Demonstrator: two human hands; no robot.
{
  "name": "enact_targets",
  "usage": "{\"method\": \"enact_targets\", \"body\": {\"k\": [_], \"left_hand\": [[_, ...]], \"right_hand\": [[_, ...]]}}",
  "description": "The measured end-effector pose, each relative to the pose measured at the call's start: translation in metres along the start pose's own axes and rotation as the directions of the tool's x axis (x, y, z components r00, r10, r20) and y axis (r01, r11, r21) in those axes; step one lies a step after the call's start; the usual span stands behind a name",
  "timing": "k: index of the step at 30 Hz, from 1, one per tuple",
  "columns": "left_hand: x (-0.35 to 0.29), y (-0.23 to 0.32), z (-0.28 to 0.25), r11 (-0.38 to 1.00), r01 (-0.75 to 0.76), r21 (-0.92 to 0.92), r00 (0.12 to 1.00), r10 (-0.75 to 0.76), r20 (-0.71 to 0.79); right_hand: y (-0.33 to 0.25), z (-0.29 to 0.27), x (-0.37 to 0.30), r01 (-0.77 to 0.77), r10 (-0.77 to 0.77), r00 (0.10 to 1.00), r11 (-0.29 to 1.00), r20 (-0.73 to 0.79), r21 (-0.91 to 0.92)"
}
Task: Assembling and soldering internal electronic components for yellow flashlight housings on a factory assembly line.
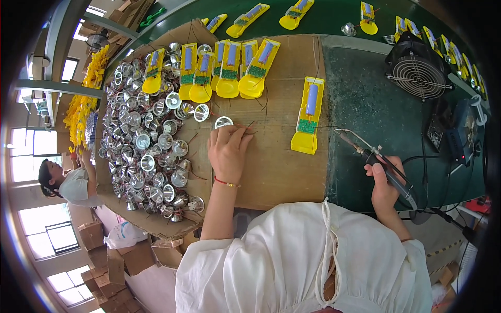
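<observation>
My left hand (227, 151), with a red string bracelet at its wrist, has its fingers closed on a small silver reflector cup (223, 122); thin dark wires stick out beside the fingertips. In my right hand (384, 185) is a soldering iron (383, 169) with a thin metal guide tube along it. Its tip points left, toward a yellow plastic housing (303, 142) lying between my hands. That housing carries a green circuit board (307, 126) and a purple battery cell (312, 99). A thin wire runs from the board toward the iron's tip.
Many silver reflector cups (136, 180) are heaped on cardboard at the left. Several yellow housings (228, 73) lie behind my left hand, and more line the far green bench. A black fan (417, 78) and a blue soldering station (462, 138) stand right. Another person (73, 182) is far left.
</observation>
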State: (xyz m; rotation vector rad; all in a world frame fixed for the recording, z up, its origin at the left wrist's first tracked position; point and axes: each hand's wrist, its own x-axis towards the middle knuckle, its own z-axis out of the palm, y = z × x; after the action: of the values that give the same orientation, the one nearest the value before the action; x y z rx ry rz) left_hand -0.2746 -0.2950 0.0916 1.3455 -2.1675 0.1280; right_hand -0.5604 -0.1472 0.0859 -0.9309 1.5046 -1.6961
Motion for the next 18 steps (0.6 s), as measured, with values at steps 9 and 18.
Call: {"method": "enact_targets", "body": {"k": [9,18], "left_hand": [[0.008,0.030,-0.015,0.980,0.105,-0.168,0.983,-0.077,0.169],[0.003,0.076,0.008,0.798,0.366,-0.479,0.914,-0.211,0.347]], "right_hand": [[-0.004,-0.003,-0.003,0.013,-0.013,0.999,1.000,0.053,0.002],[-0.006,0.015,0.007,0.207,-0.133,0.948,0.948,0.290,-0.242]]}}
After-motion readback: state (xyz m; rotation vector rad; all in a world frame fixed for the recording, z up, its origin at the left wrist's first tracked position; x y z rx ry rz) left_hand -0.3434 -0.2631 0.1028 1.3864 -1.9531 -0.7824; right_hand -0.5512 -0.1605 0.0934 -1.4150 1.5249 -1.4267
